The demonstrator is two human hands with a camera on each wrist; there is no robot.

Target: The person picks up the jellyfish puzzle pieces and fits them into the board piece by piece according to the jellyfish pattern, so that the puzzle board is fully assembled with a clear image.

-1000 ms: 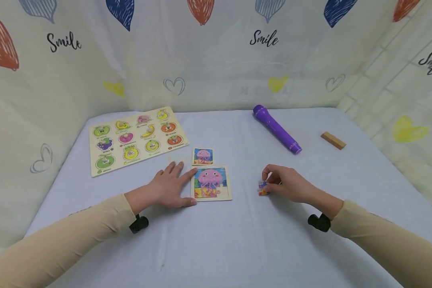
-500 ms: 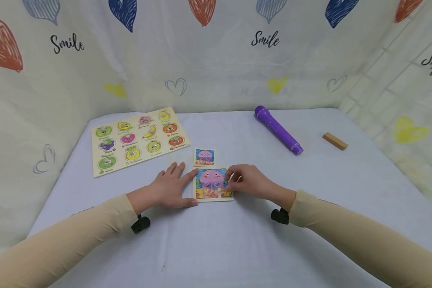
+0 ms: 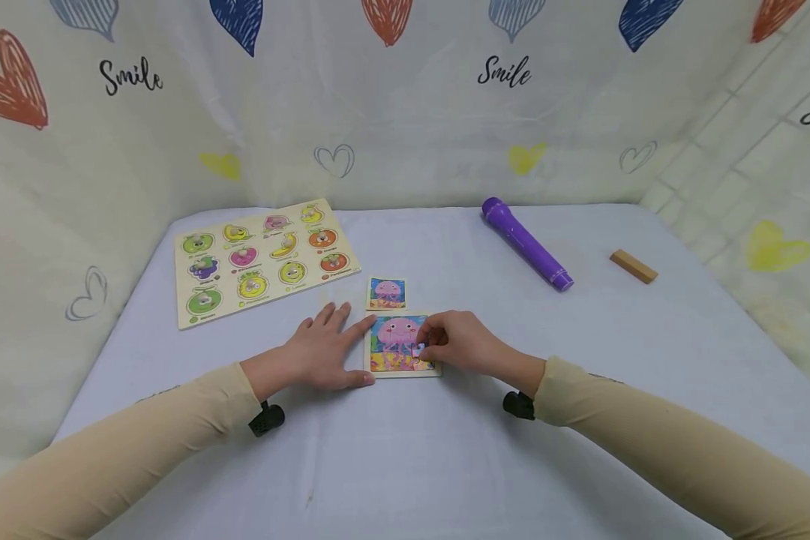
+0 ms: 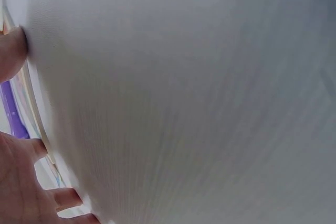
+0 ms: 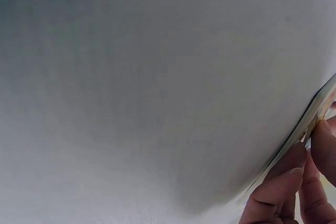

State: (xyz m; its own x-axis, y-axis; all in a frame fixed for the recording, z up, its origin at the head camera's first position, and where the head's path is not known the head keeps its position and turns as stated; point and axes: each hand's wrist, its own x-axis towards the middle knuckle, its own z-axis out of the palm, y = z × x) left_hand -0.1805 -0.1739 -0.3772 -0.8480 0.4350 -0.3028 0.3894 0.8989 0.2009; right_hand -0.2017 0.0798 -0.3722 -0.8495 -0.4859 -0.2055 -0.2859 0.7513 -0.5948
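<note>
A square wooden jellyfish puzzle (image 3: 405,374) lies on the table in the head view, its picture mostly filled with pieces. My left hand (image 3: 310,354) rests flat beside it, fingers spread, with the index fingertip and thumb at the puzzle's left edge. Over the puzzle's right side, my right hand (image 3: 464,341) pinches a small puzzle piece (image 3: 418,350) between thumb and fingers, covering part of the picture. In the right wrist view the right fingers (image 5: 283,184) meet close above the puzzle's edge. Just behind the puzzle lies a small jellyfish picture card (image 3: 387,294).
A large fruit puzzle board (image 3: 263,262) lies at the back left. Toward the back right are a purple microphone-shaped toy (image 3: 528,246) and a small wooden block (image 3: 634,266). A printed cloth backdrop (image 3: 418,105) stands behind the white-covered table (image 3: 391,457).
My right hand has moved left from the table with puzzle pieces to the jellyfish puzzle. Its lower right corner now shows a piece in place. The left hand has stayed put.
</note>
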